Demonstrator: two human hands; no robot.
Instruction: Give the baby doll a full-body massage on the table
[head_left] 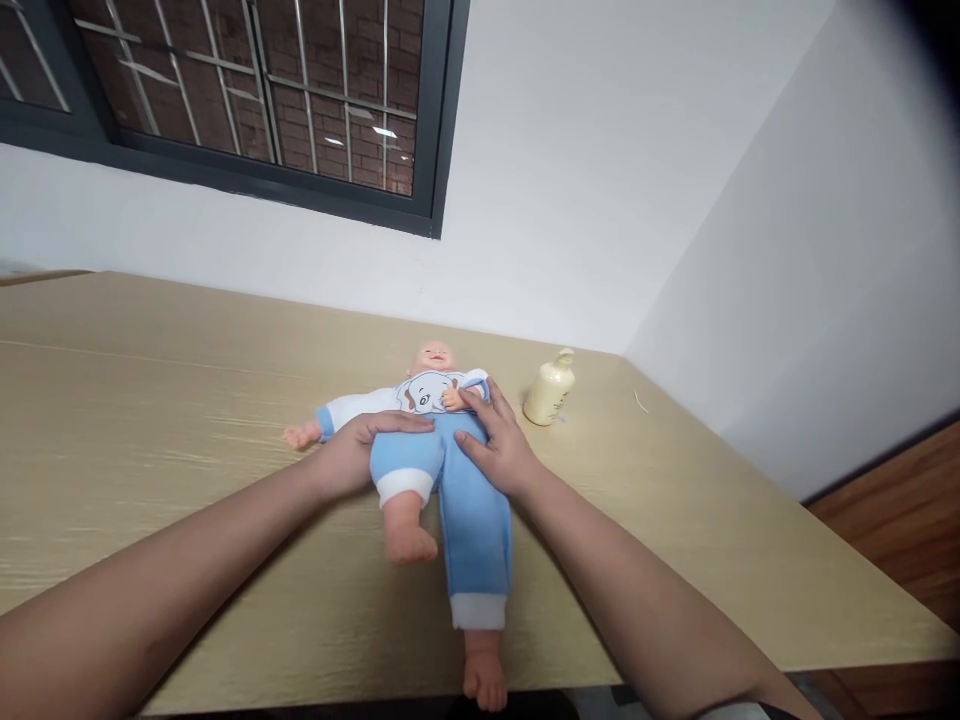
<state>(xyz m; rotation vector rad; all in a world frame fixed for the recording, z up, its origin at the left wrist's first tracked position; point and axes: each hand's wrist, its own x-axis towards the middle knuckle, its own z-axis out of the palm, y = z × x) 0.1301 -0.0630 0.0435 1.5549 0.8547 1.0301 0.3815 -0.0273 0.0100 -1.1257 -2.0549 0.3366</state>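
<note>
A baby doll (476,510) lies on its back, head toward the wall and feet toward me. It wears a white top with an animal-face print and blue trousers with white cuffs. My left hand (356,450) holds the doll at its hip, on the left side, with the upper fingers across the waist and the others hidden. On the opposite side my right hand (501,445) grips the doll's waist, thumb on the trousers and fingers by the doll's small hand. One doll leg is bent up at the left; the other stretches to the table's front edge.
The doll rests on a wooden table (187,380). A cream pump bottle (550,392) stands right of the doll, and a thin pale strip (640,402) lies farther right. Behind are a white wall (555,200) and a barred window (300,90).
</note>
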